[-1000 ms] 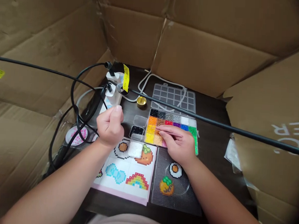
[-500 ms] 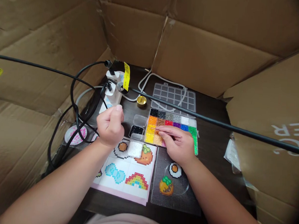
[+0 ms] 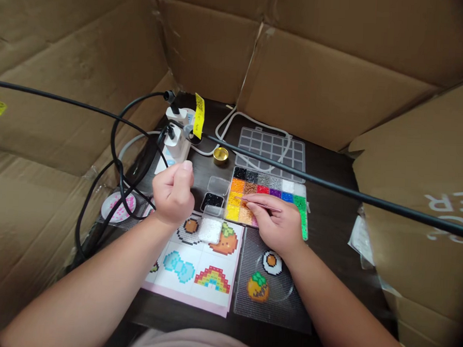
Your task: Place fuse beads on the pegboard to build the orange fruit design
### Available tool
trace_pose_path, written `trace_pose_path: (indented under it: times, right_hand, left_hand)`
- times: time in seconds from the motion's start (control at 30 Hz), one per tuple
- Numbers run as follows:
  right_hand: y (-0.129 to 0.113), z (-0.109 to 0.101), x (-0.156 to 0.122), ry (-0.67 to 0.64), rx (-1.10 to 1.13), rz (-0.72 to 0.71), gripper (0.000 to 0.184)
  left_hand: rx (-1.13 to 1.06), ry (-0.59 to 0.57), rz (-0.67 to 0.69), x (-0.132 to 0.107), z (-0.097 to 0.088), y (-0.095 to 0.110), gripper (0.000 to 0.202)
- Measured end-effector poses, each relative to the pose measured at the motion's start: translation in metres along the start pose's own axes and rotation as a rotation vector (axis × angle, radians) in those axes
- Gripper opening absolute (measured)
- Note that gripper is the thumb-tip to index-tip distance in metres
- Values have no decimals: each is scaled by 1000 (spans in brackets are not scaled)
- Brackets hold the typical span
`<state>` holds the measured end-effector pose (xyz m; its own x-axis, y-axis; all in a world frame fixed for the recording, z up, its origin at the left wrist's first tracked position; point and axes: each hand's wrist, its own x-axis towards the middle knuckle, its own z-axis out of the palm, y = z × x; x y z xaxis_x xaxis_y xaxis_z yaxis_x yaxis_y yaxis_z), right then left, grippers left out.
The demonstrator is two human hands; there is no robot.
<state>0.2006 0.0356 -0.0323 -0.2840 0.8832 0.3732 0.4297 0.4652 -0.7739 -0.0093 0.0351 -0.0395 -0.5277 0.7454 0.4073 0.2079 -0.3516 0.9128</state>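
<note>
My right hand point(image 3: 277, 221) pinches slim pinkish tweezers point(image 3: 266, 206). Their tips are over the yellow and orange side of a divided bead box point(image 3: 262, 189), which holds small beads sorted by colour. Under my right wrist lies a clear pegboard point(image 3: 243, 311) with a fried-egg bead figure point(image 3: 272, 262) and an orange fruit figure with a green top point(image 3: 258, 287). My left hand point(image 3: 174, 194) is a raised fist with the thumb on top; nothing shows in it. Near it are a small box of black beads point(image 3: 213, 201) and one of white beads point(image 3: 210, 229).
A pattern sheet point(image 3: 212, 307) lies under the white bead box. A power strip point(image 3: 170, 157) with plugs, black cables point(image 3: 113, 131), a gold tin point(image 3: 220, 156) and a dish of pink beads point(image 3: 117, 207) surround the left side. One cable point(image 3: 324, 184) crosses the view. Cardboard walls point(image 3: 207, 53) enclose the table.
The whole view has shifted slightly. Both hands keep their poses, and the tweezer tips stay over the same part of the bead box.
</note>
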Motion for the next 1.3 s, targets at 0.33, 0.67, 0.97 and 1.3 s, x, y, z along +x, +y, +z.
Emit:
trace_pose_path:
  times: [0.33,0.67,0.97,1.3]
  right_hand:
    - [-1,-1,-1,8,-2,0,15]
    - [-3,-2,-3,26,-66,-158,16]
    - [-4,-3,-5,16,-96,-179,17]
    - [-9,-5,-6,53,-26,-145,16]
  left_hand:
    - [-47,-32,-3,1,0,1,58]
    - [-88,-49,-8,-1,-1,-2,56]
    - [-85,-67,-14,-2,-1,-3,54]
    - [-130,-88,-28,-5,0,-1,51]
